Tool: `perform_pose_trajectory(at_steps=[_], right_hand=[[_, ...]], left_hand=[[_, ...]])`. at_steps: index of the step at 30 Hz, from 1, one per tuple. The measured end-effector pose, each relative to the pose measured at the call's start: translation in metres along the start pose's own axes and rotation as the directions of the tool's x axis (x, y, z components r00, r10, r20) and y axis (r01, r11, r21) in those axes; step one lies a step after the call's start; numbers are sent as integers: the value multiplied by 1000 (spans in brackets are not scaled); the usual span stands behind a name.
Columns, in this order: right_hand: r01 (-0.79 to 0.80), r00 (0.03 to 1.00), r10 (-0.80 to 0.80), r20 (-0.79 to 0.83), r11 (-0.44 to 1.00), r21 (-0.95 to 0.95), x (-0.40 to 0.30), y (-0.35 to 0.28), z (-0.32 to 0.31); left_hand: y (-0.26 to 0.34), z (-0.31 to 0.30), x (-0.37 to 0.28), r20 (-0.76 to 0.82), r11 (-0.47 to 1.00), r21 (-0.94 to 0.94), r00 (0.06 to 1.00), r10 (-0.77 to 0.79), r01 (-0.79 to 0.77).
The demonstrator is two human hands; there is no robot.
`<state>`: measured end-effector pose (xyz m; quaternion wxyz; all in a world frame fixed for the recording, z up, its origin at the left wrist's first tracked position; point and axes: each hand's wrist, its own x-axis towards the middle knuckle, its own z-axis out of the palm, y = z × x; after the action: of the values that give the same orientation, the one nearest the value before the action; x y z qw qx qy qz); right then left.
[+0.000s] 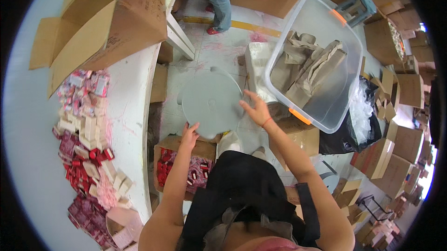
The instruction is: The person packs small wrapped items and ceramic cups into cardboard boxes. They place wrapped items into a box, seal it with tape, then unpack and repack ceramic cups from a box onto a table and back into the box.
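Observation:
A round grey plastic stool [211, 102] is in front of me over the tiled floor, its flat seat facing up. My left hand [190, 136] is at the near left rim, thumb at the top edge and fingers partly hidden beneath. At the right rim is my right hand [256, 109], its fingers spread and the tips at or just beside the edge; contact there is unclear. Below my left hand stands an open cardboard box [160, 177] holding red and pink small packages [200, 167].
A clear plastic bin [352, 66] with orange latches holds crumpled brown paper [312, 66]. On the left, a white table [129, 118] carries piles of small boxes and a large open carton [136, 24]. A person [221, 3] stands beyond. Cardboard boxes [401, 170] crowd the right.

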<state>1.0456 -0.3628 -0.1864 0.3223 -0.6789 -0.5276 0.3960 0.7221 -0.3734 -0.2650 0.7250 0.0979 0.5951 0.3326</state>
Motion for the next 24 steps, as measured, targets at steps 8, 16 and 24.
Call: perform_pose_trajectory(at_steps=[8,16,24], right_hand=[[-121,980,3,-200,804,-582,6,69,-81],[-309,950,182,-254,665,-680,-10,110,-86],[-381,924,277,-265,591,-711,-10,113,-93]], left_hand=[[-36,47,260,-35,981,-192,998,-48,41],[-40,107,225,78,972,201,987,-141,123],[-13,18,91,-77,858,423,955,-286,291]])
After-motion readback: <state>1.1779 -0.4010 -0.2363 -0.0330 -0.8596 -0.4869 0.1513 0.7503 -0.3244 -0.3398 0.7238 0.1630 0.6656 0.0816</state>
